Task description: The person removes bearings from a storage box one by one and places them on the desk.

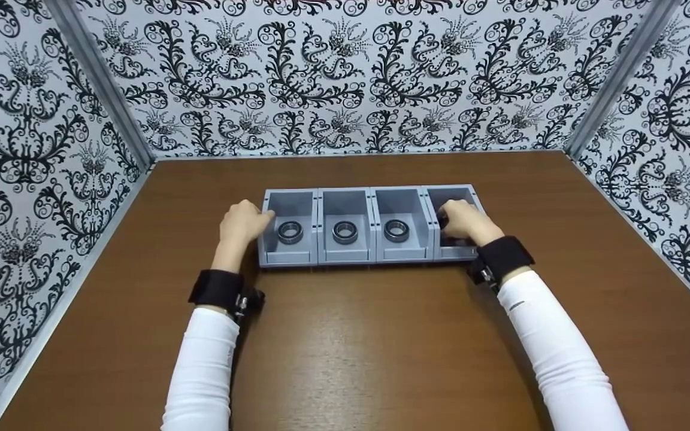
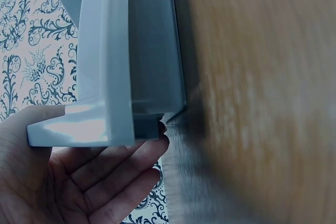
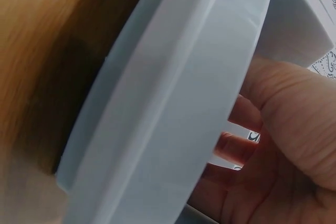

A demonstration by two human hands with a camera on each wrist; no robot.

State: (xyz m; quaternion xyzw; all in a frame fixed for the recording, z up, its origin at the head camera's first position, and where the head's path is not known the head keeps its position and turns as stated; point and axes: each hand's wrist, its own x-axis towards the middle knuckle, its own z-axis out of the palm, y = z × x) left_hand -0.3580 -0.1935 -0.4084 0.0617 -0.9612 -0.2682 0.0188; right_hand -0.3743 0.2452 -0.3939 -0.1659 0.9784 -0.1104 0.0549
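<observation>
Four grey open bins [image 1: 345,197] stand in a row on the brown table [image 1: 381,347]. The three on the left each hold one dark bearing ring [image 1: 290,232] [image 1: 345,232] [image 1: 396,230]. My left hand [image 1: 256,219] lies against the outer side of the leftmost bin [image 2: 152,51], with its fingers [image 2: 110,179] nearly straight along the wall and the thumb at the rim. My right hand [image 1: 448,220] reaches into the rightmost bin [image 3: 173,103], its fingers [image 3: 239,148] curled round a dark ring that is mostly hidden.
Patterned black-and-white walls [image 1: 345,78] close off the table at the back and on both sides. Bare tabletop stretches in front of the bins and behind them. Black wrist straps [image 1: 216,288] [image 1: 504,256] sit on both forearms.
</observation>
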